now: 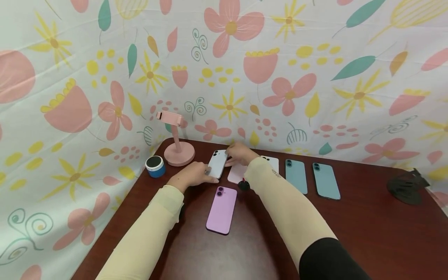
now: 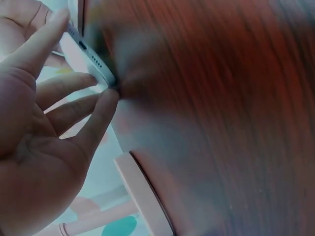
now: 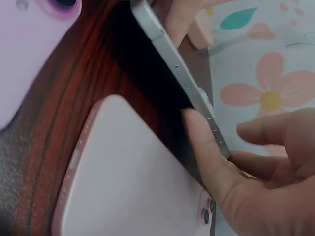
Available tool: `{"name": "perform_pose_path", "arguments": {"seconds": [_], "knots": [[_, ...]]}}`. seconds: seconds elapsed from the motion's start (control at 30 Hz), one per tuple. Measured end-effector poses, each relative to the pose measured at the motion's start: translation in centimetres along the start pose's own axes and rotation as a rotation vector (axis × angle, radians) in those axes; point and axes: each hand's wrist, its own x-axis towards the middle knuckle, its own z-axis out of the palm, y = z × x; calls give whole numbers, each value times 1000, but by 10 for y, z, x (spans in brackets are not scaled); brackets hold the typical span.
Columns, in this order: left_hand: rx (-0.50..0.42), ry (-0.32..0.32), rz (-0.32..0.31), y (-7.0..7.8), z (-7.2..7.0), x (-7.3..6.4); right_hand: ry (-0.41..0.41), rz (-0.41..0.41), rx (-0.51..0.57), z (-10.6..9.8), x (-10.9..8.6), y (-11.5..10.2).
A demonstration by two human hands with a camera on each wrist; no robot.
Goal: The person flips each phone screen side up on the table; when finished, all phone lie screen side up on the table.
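Between the left grip (image 1: 192, 175) and the right grip (image 1: 241, 153), both clamped on it, a white smartphone (image 1: 217, 165) is held tilted over the bench (image 1: 367, 223), its port end pinched by the left and its camera end by the right. Just beside the right grip, a pale pink smartphone (image 1: 236, 174) is laid, and nearer than both grips, a lilac smartphone (image 1: 222, 212) is set camera side up. Beyond the left grip, to its left, a pink phone stand (image 1: 179, 154) is placed, while two teal smartphones (image 1: 327, 181) are seen right of the right grip.
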Motion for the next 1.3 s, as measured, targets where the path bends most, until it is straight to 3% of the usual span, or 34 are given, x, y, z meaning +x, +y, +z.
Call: {"name": "perform_pose_path", "arguments": {"seconds": [0.27, 0.47, 0.57, 0.93, 1.1, 1.3], "knots": [[-194, 11, -79, 0, -4, -1, 29, 11, 72, 0, -4, -7], [-231, -8, -86, -2, -5, -2, 38, 4, 118, 0, -4, -7], [-246, -7, -83, -4, -3, -3, 39, -7, 133, 2, -5, -7], [-403, 91, -14, 1, -1, -11, 44, -32, 240, 8, -9, -6], [-466, 108, -15, 5, -3, -12, 6, -49, 331, 10, -7, -2], [-490, 116, -50, 5, -4, -13, -64, -43, 343, 16, -5, 4]]}}
